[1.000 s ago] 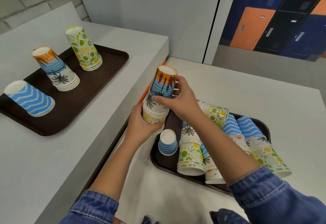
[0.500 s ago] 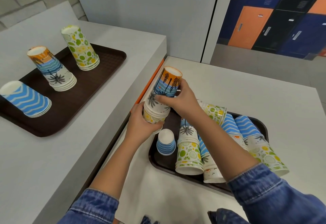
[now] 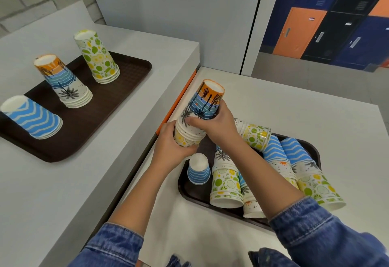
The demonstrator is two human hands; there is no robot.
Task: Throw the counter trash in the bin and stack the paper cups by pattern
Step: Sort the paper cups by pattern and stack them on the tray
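The mixed stack of upside-down paper cups (image 3: 199, 119) is up in the air, just over the left edge of the dark brown plastic tray (image 3: 182, 188) on the white desk (image 3: 294, 106). The right hand (image 3: 214, 127) grips the top cups, the ones with orange sky and palm trees. The left hand (image 3: 170, 153) grips the bottom cups with yellow lemons. This looks like the sorting step: pulling the palm cups off. Next they likely need a straight pull, then a trip to the matching palm tree stack (image 3: 63, 81) on the other brown tray (image 3: 130, 73), well apart to the left.
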